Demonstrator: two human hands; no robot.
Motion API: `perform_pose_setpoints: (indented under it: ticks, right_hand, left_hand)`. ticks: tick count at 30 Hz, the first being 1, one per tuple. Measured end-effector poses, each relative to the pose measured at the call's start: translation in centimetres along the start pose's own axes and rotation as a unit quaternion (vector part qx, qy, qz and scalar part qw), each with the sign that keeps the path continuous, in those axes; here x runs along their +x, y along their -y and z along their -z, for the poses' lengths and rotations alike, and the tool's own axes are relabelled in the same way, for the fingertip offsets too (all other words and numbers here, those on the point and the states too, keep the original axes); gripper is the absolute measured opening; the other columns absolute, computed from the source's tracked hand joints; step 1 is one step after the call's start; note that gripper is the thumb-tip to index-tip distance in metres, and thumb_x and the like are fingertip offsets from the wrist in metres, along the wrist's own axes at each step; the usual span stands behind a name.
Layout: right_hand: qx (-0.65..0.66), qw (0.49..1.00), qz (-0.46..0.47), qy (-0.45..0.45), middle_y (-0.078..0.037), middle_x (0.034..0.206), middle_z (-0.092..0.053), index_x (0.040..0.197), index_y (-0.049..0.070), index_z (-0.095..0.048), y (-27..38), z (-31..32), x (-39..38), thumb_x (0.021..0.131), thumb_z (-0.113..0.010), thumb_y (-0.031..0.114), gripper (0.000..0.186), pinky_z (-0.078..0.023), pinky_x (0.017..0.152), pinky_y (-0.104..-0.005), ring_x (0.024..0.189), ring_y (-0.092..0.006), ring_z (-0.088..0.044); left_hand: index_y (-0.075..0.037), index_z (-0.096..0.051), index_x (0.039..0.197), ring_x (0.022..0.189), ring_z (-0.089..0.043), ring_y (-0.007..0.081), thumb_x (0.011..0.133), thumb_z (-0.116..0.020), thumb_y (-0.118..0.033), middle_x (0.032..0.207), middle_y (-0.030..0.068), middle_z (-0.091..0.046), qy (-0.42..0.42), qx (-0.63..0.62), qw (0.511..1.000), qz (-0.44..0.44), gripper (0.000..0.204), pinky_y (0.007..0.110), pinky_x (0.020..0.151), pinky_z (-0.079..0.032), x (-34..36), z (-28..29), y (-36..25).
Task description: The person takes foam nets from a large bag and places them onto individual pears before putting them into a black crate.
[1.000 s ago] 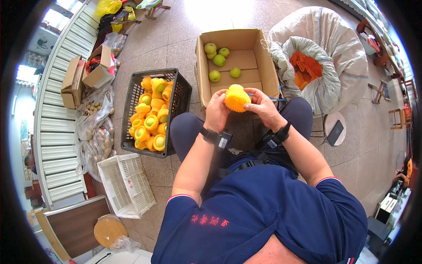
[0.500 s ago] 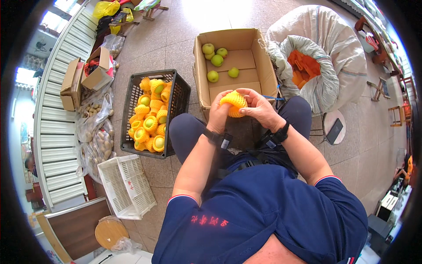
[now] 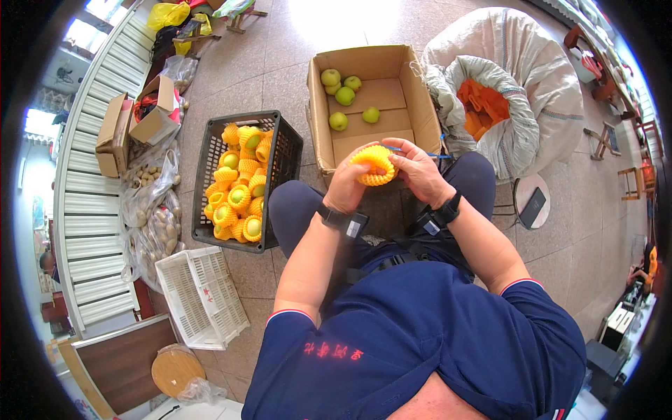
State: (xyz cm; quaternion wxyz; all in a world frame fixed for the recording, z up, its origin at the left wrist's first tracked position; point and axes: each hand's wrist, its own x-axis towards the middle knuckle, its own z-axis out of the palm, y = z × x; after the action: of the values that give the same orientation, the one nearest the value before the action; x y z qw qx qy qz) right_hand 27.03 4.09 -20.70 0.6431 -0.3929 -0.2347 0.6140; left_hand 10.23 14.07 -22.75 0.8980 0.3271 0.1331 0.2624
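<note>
Between my left hand [image 3: 346, 178] and my right hand [image 3: 418, 171] is a yellow foam net sleeve [image 3: 374, 170]; both hands grip it, with my left thumb at its opening. Whether fruit is inside it I cannot tell. Just beyond my hands stands an open cardboard box [image 3: 427, 119] holding several green apples [image 3: 344, 96]. To my left, a black plastic crate [image 3: 281, 140] is heaped with fruit in yellow foam sleeves [image 3: 239, 197]. To the right of the box, a large white woven sack [image 3: 525, 77] has its rolled mouth around orange material [image 3: 483, 112].
An empty white basket [image 3: 203, 297] lies near the crate. Along the left are cardboard cartons [image 3: 112, 140], bagged potatoes [image 3: 150, 224] and a white slatted rack [image 3: 91, 245]. A small round stool [image 3: 523, 189] with a dark flat object [image 3: 532, 210] stands at my right.
My hands have turned the yellow sleeve so its open rim shows, and my left thumb has moved onto that opening. The crate, box and sack look unchanged.
</note>
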Motion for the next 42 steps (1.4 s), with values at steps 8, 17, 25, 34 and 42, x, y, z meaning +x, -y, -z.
perform_pose_setpoints:
  ticks: [8,17,25,34,42]
  right_hand:
    - [-0.346,0.919,0.165,-0.092,-0.007,0.103,-0.064,0.115,0.003,-0.06,-1.7,1.0,0.1,0.094,-0.064,0.012,0.023,-0.05,0.087,-0.0299,0.096,-0.0192,-0.063]
    - [-0.653,0.705,0.249,-0.123,-0.017,0.103,-0.06,0.112,0.003,-0.061,-0.4,-2.5,-1.4,0.082,-0.067,0.014,0.032,-0.053,0.079,-0.0435,0.091,-0.0371,-0.063]
    - [-0.645,0.688,0.295,-0.155,-0.016,0.103,-0.06,0.112,0.004,-0.062,-0.7,-1.9,-1.0,0.08,-0.064,0.007,0.032,-0.055,0.078,-0.0437,0.09,-0.0375,-0.064]
    - [-0.635,0.724,0.2,-0.179,-0.018,0.105,-0.061,0.113,0.002,-0.062,-1.2,0.2,0.1,0.085,-0.06,0.013,0.03,-0.053,0.083,-0.0444,0.094,-0.0379,-0.063]
    - [-0.581,0.801,0.133,-0.054,-0.02,0.106,-0.065,0.114,-0.001,-0.061,2.0,2.2,4.1,0.093,-0.066,0.033,0.04,-0.051,0.085,-0.0406,0.096,-0.034,-0.064]
  left_hand:
    - [0.0,-0.048,0.141,0.117,-0.058,0.0193,0.084,-0.061,-0.006,0.126,0.0085,-0.06,-0.027,0.109,0.994,-0.008,0.058,0.033,0.106,-0.044,0.0,-0.6,0.5]
    - [-0.003,-0.043,0.145,0.113,-0.058,0.0182,0.084,-0.053,0.004,0.126,0.0086,-0.057,-0.023,0.143,0.989,-0.017,0.062,0.031,0.102,-0.047,0.1,-0.7,1.0]
    - [-0.001,-0.044,0.14,0.113,-0.058,0.0192,0.079,-0.059,0.007,0.122,0.0106,-0.055,-0.108,0.327,0.915,-0.209,0.063,0.031,0.099,-0.049,0.6,0.7,2.6]
    - [-0.001,-0.049,0.134,0.108,-0.062,0.016,0.087,-0.063,0.005,0.119,0.0082,-0.061,-0.117,0.306,0.924,-0.199,0.049,0.029,0.096,-0.051,0.8,0.5,3.0]
    - [-0.005,-0.055,0.123,0.098,-0.065,0.0148,0.094,-0.068,-0.012,0.11,0.0063,-0.065,-0.249,0.139,0.943,-0.169,0.032,0.029,0.088,-0.055,1.7,0.9,0.9]
